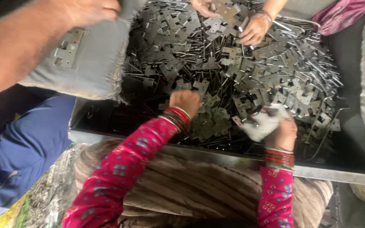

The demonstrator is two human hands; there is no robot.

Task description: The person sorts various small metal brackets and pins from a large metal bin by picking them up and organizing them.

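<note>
Left hand [185, 103]: back of hand up, fingers pushed down into the pile of hinge plates [216, 120] directly beneath it. Fingertips hidden, so cannot tell whether apart or closed on a piece.

Right hand [280, 131]: curled tight on a white cloth [262, 124] bunched over the fingers. Small plate [237, 121] at the cloth's tip on the thumb side, apparently pinched through it; contact too small to confirm. Plate held just above the heap, between the two hands.

Beyond both hands: rest of the grey heap, thin pins [313, 69] mixed in, thickest beyond the right hand. All inside a metal tray [233, 158], near rim just under the wrists. Far side of the heap: co-worker's hands [254, 29] picking at plates. Left of the left hand and above it: a bare forearm [26, 50] over a grey cushion [93, 63], a hinge [68, 47] lying on it.

Risks, as judged:
- Left fingers bare among stamped edges and pin ends; cut or prick likely if dragged sideways rather than lifted.
- Grip through loose cloth poor; small plate could slip back into the heap and be lost among like pieces.
- Bangles [176, 116] and sleeve close to the plates; snagging possible.
- Several hands in one tray; knocks likely on a reach across.
</note>
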